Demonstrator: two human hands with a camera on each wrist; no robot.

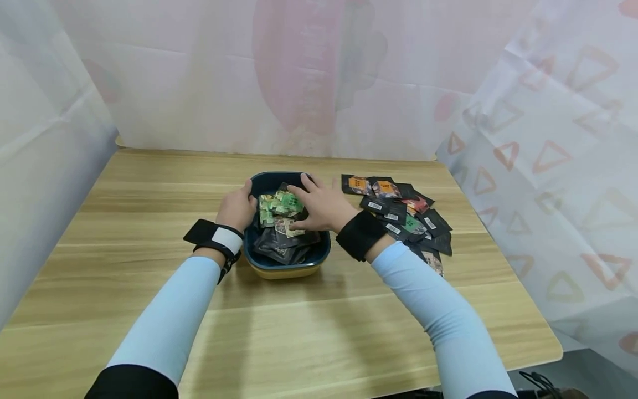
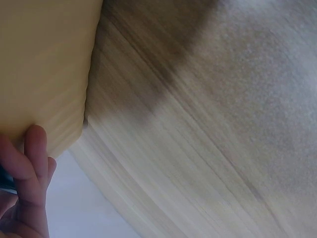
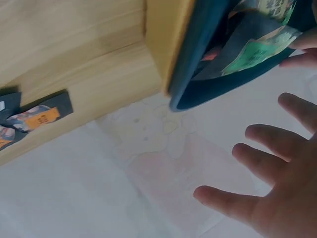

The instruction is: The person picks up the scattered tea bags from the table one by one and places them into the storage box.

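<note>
Entry, as I logged it from the remote station: one bowl (image 1: 288, 270), dark blue inside and yellow outside, near the middle of the table (image 1: 149, 188); it was filled with sachets (image 1: 283, 221), green ones on top and black ones beneath.

Left hand (image 1: 237, 208): on the bowl's left rim, fingers (image 2: 30, 163) curled against the yellow outer wall, thumb over the edge; I judged it to be steadying the bowl.

Right hand (image 1: 321, 206): over the bowl's right half, fingers (image 3: 270, 141) spread and fairly straight, resting on the top sachets, pinching nothing that I could see.

Loose packets (image 1: 406, 213): a scattered heap just right of the bowl, beside the right wrist; the right hand was much the nearer to it.
</note>
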